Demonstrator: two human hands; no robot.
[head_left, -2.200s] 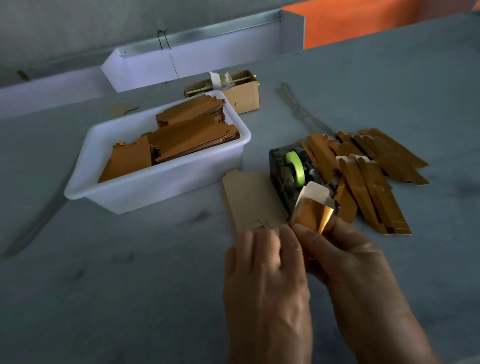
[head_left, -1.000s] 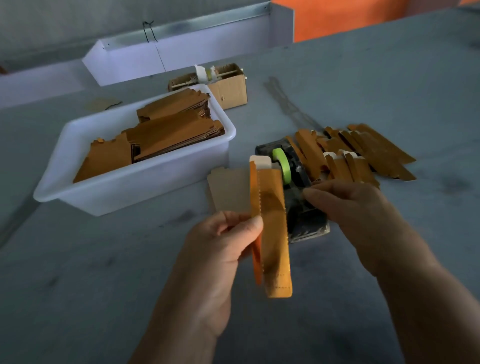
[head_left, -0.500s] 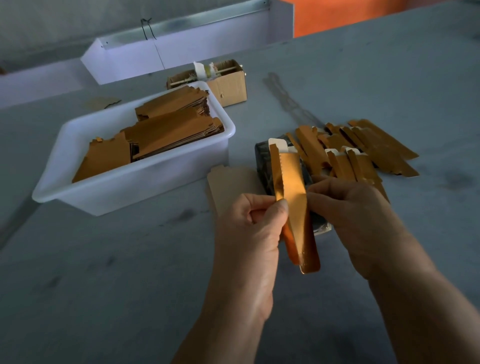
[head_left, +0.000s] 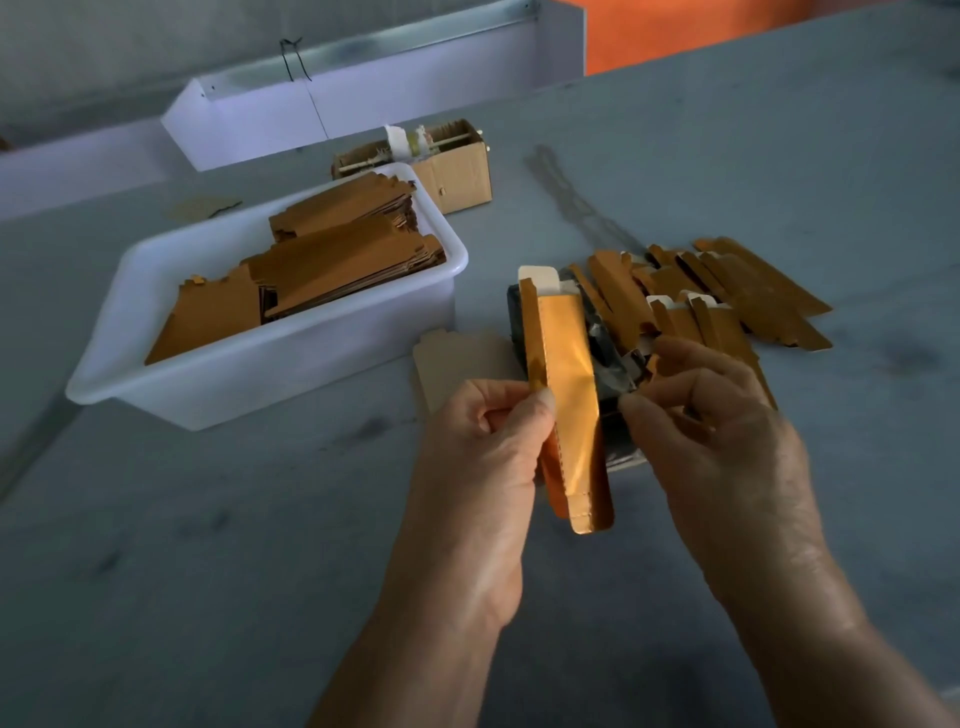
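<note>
My left hand (head_left: 483, 467) grips a long, narrow gold carton (head_left: 566, 374) by its left edge and holds it upright above the table, its white flap at the top. Just behind it stands a dark tape dispenser (head_left: 610, 358), partly hidden by the carton. My right hand (head_left: 717, 431) is at the dispenser's front, thumb and forefinger pinching a shiny strip of tape (head_left: 635, 366). A flat beige carton blank (head_left: 462, 358) lies on the table left of the dispenser.
A pile of folded gold cartons (head_left: 727, 291) lies right of the dispenser. At left, a white plastic tub (head_left: 260, 384) holds stacked flat gold blanks (head_left: 337, 260). Behind it are a small cardboard box (head_left: 462, 171) and a white trough (head_left: 363, 98).
The carton went from being folded low in both hands to upright in my left hand alone. My right hand moved to the dispenser and closed its fingertips on the tape.
</note>
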